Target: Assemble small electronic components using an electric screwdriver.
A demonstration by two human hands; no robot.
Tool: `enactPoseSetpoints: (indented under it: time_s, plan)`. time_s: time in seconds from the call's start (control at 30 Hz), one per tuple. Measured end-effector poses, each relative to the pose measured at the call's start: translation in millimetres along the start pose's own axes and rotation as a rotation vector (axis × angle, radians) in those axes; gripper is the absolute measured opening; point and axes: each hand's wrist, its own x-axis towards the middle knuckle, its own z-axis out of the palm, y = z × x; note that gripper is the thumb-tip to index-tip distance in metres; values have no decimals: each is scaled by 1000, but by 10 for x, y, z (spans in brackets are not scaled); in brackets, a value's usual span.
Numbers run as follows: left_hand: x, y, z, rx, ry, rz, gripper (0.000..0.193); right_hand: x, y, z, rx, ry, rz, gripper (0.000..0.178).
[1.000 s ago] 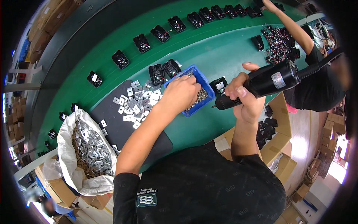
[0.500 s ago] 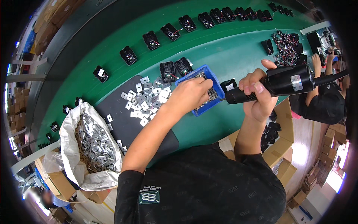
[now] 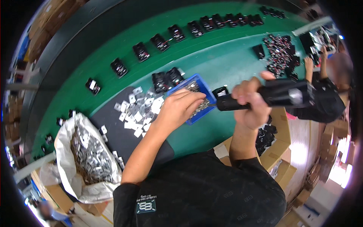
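Observation:
My left hand [image 3: 178, 108] is over the left side of a small blue bin [image 3: 193, 120]. Its fingers are pressed together above the small metal screws [image 3: 199, 109] inside; whatever they pinch is too small and blurred to make out. In my right hand [image 3: 250, 102] is a black electric screwdriver [image 3: 283, 94], lying nearly level. Its thin bit points left, at the bin's right edge close to my left fingertips. A black plastic housing [image 3: 220, 91] with a white patch sits just beyond the screwdriver's nose. Two more black housings [image 3: 159, 81] stand behind the bin.
Loose square metal plates [image 3: 138, 109] lie on a dark mat [image 3: 160, 145]. A white sack [image 3: 65, 151] of metal parts stands left. Black housings [image 3: 141, 52] line the green belt [image 3: 113, 49]. A wired-parts heap [image 3: 280, 53], an open carton [image 3: 283, 132] and a co-worker [image 3: 319, 98] are right.
The whole scene has shifted slightly left in view. My left hand has drawn back a little toward the bin's near left side, its fingers straighter. The screwdriver stays beside the bin's right edge.

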Motion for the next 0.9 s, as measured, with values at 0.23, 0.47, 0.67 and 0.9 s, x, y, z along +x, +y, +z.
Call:
enactPoseSetpoints:
  time_s: [0.23,0.47,0.67,0.9]
  plan:
    - [-509,242,-261,-367,226,-135,37,-33,-174,384,321,-435,83,49]
    - [-796,243,-440,-408,381,-72,30,-175,-4,738,359,-449,128,44]
    - [-877,196,-516,-359,406,-7,31,-192,79,824,375,-436,162,43]
    - [-900,189,-651,-311,305,-92,30,-156,210,817,387,-579,166,42]
